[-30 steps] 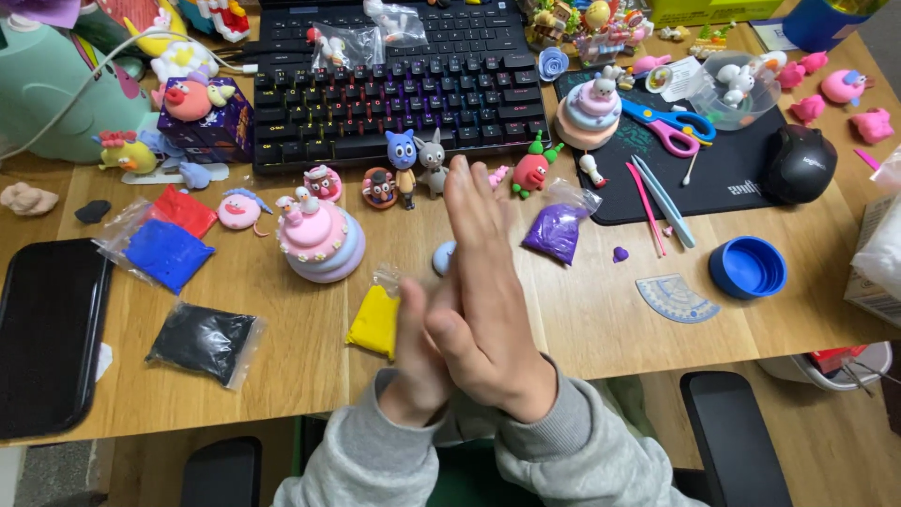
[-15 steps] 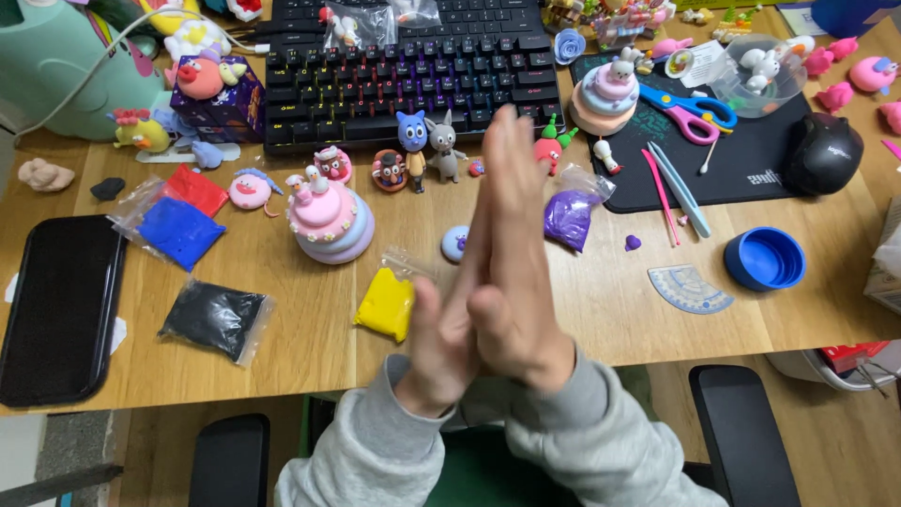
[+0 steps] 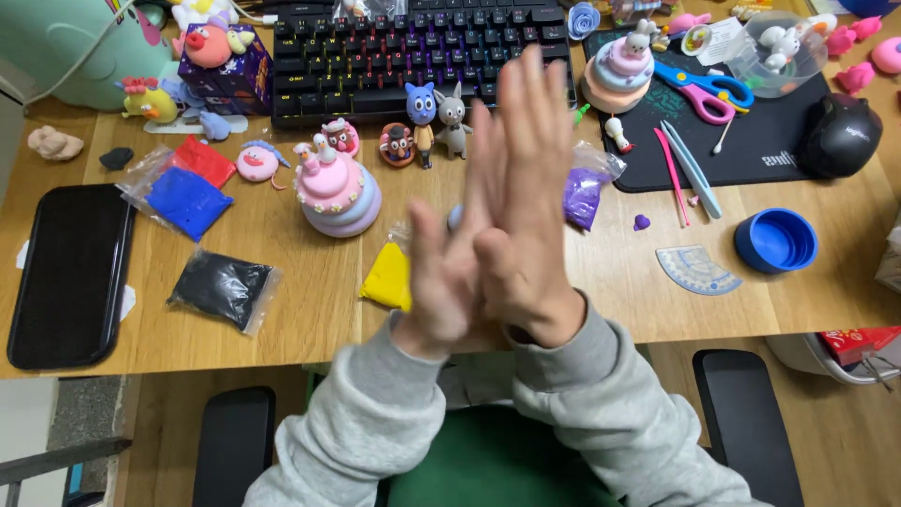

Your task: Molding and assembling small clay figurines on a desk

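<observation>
Palms pressed flat together above the bench (image 3: 282, 310): my left hand (image 3: 441, 282) and right hand (image 3: 526, 225) hide whatever lies between, so I cannot tell. Nearest, touching the left hand's edge, the yellow clay bag (image 3: 387, 278) looks soft, light; pinch its plastic edge.

Left hand (image 3: 446, 282), right hand (image 3: 526, 216) pressed palm-to-palm above yellow clay (image 3: 387, 278).

My single head-worn camera looks steeply down from close above the desk (image 3: 282, 310), facing forward past my left hand (image 3: 441, 282) toward the keyboard (image 3: 413, 56) beyond.
</observation>
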